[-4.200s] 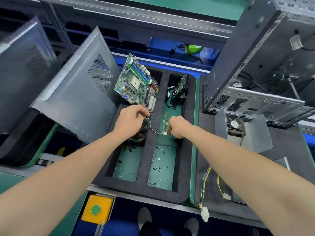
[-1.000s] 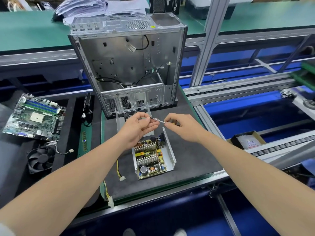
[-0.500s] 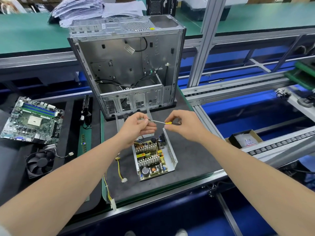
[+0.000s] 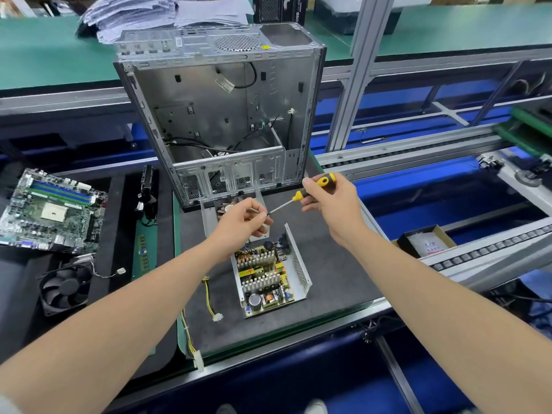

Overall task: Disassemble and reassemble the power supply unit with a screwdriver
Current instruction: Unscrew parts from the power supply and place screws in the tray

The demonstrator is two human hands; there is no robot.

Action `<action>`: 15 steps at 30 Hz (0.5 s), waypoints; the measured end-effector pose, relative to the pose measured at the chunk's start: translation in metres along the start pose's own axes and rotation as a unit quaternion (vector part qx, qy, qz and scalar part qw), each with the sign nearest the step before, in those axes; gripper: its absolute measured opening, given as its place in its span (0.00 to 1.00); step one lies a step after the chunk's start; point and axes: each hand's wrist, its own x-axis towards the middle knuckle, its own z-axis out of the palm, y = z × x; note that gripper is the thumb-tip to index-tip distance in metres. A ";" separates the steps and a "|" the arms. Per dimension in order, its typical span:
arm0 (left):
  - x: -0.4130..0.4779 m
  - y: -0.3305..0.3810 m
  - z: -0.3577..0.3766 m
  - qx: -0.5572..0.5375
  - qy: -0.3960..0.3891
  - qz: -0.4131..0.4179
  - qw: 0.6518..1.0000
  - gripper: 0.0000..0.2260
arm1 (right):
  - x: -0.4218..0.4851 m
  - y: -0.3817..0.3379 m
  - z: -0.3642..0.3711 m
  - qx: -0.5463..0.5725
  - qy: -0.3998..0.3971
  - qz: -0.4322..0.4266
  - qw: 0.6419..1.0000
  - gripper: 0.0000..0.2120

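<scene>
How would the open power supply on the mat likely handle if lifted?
Probably stiff: the power supply is a folded metal tray. Likely heavy for its size, given the packed heatsinks. Its yellow cables lie loose on the mat, so they would probably flop and drag.

The computer case point(image 4: 209, 109) is bare sheet metal, dull grey with a soft sheen, perforated in places. The power supply unit point(image 4: 300, 273) has a pale punched-metal shell; its heat sinks point(image 4: 260, 282) are ribbed bare metal. The screwdriver point(image 4: 297, 195) has a glossy yellow-and-black plastic handle and a bright steel shaft. The mat point(image 4: 328, 264) is matt dark grey, perhaps foam. The desk point(image 4: 44, 55) is smooth green. The paper sheets point(image 4: 134, 13) look crumpled. The fan point(image 4: 64, 286) is black plastic.
</scene>
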 end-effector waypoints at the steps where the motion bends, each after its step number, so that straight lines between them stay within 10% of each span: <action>1: 0.000 0.000 0.000 0.008 0.001 0.003 1.000 0.06 | 0.001 -0.001 0.000 -0.005 0.002 -0.001 1.000 0.08; 15: 0.010 0.000 -0.003 0.151 0.013 0.012 0.988 0.09 | 0.005 -0.011 -0.005 -0.099 0.016 -0.008 0.995 0.08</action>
